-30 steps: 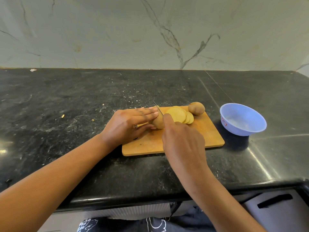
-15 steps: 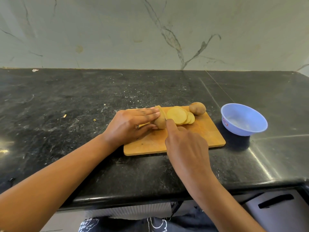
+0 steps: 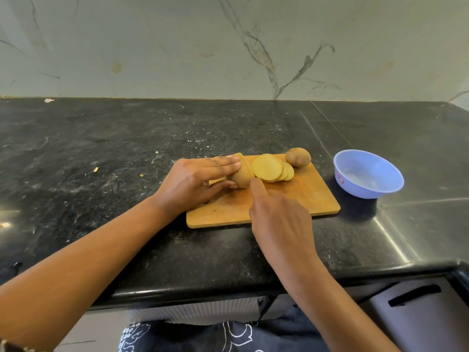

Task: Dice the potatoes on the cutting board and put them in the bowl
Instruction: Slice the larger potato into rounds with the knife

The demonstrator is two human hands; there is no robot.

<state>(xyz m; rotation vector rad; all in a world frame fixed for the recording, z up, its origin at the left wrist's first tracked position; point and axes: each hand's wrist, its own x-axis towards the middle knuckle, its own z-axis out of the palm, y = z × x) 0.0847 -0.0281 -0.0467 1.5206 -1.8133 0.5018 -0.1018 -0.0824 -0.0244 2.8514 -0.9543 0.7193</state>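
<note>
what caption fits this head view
Left hand holds a half-sliced potato on the cutting board, right hand at its cut face, blue bowl beside.

The right hand has come down toward the board: its forefinger, a second ago level with the top of the half-cut potato, now lies low beside the cut end. The tip of the knife, seen above the left hand before, is out of sight. A fresh thin slice now stands at the cut face.
</note>
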